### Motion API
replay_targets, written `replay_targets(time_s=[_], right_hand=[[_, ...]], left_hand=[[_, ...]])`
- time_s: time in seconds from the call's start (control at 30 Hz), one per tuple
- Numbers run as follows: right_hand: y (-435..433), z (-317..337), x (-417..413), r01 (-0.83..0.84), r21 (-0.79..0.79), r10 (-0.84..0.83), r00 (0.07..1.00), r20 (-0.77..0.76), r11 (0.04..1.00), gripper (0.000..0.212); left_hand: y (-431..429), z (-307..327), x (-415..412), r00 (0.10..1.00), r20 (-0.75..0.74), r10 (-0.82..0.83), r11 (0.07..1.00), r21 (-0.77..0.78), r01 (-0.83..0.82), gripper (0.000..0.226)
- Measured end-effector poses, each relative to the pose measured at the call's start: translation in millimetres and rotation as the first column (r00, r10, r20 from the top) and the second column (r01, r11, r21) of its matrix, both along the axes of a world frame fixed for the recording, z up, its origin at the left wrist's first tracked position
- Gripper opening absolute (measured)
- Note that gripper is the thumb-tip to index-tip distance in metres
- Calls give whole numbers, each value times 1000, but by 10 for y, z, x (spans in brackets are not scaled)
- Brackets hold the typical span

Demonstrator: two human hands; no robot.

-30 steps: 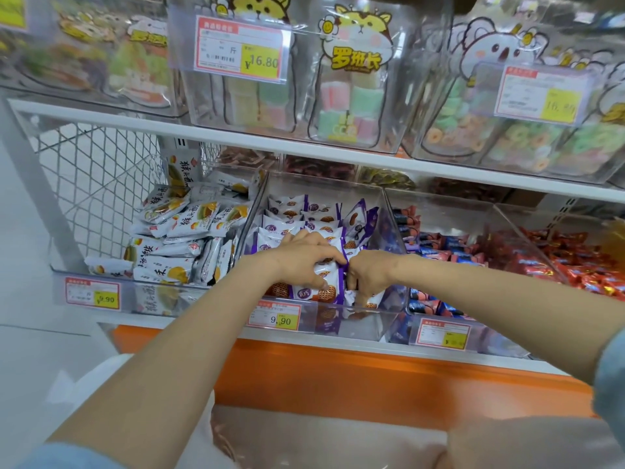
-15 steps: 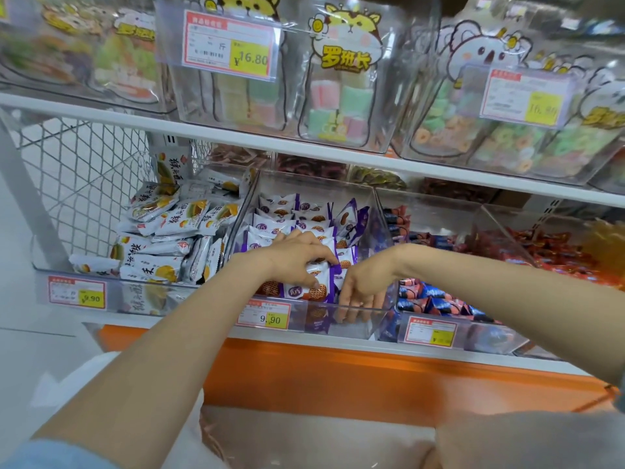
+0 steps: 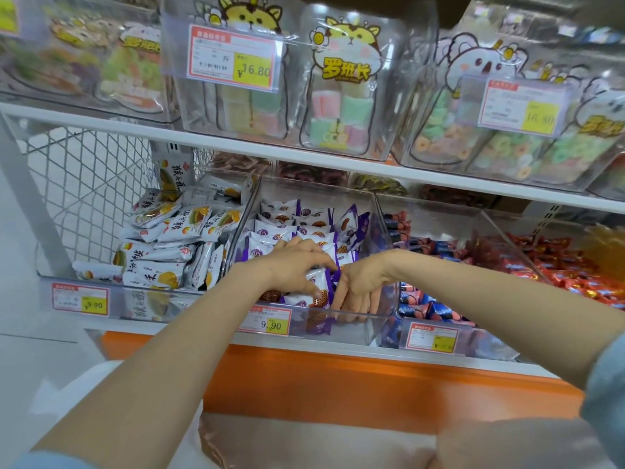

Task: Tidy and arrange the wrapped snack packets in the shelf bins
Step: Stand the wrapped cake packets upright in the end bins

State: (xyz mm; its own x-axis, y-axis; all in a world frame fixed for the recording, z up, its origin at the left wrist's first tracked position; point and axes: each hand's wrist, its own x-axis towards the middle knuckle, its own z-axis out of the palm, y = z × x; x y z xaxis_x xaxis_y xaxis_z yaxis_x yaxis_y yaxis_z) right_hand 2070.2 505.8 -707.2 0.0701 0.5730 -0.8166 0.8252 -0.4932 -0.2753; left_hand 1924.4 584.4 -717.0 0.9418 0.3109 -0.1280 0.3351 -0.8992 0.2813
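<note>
Purple-and-white snack packets [image 3: 287,228] fill the middle clear bin [image 3: 382,319] on the lower shelf, stacked in rows toward the back. My left hand [image 3: 297,265] lies over the front rows, its fingers curled around a white-and-purple packet [image 3: 318,282] at the bin's front. Just to its right, my right hand [image 3: 358,289] reaches down into the bin's front right corner with fingers spread, pointing downward behind the clear wall. Whether those fingers hold anything is hidden.
The left bin [image 3: 67,299] holds white burger-print packets [image 3: 169,238]; bins to the right hold blue packets [image 3: 429,309] and red ones [image 3: 575,275]. Clear candy tubs [image 3: 287,96] stand on the shelf above. A white mesh panel [image 3: 88,184] closes the left end.
My right hand has dropped from beside the left hand into the bin's front right corner, fingers now spread downward. My left hand stays on the front packets.
</note>
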Motion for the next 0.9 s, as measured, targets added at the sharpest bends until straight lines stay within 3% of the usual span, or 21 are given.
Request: replay_targets(time_s=[0.13,0.2,0.27,0.33,0.4,0.57,0.63,0.73,0.83,0.9], right_hand=[[-25,215,64,-4,94,6,1000,-16,996,30],[-6,366,164,108,255,-103,994,-35,961,23],[66,423,329,157,559,-270,955,124,814,17],[166,385,509,-26,777,-462,792,400,629,22],[246,313,574,-89,797,-540,691,481,597,32],[528,74,511,-192,597,-436,518,736,779,70],[614,-22,499,-225,543,-398,471,788,809,81],[676,-51,557,-207,594,-451,475,756,778,63],[609,117,571,-81,777,-594,597,539,624,32],[458,291,554,44,851,-621,704,345,523,23]], left_hand=[[-17,-25,25,999,41,-2,999,46,0,62],[-16,-46,23,998,64,0,999,53,-3,62],[-1,-74,9,996,86,-3,999,46,-1,60],[15,-95,-7,995,96,-7,1000,31,4,58],[34,-102,-19,995,100,-14,1000,20,12,56],[22,-81,-31,998,51,-39,999,15,38,66],[18,-81,-20,998,36,-45,998,44,44,68],[43,-87,-7,997,55,-46,998,52,43,68],[69,-102,-3,997,73,-40,998,45,36,69],[68,-102,-11,996,79,-31,999,18,30,70]])
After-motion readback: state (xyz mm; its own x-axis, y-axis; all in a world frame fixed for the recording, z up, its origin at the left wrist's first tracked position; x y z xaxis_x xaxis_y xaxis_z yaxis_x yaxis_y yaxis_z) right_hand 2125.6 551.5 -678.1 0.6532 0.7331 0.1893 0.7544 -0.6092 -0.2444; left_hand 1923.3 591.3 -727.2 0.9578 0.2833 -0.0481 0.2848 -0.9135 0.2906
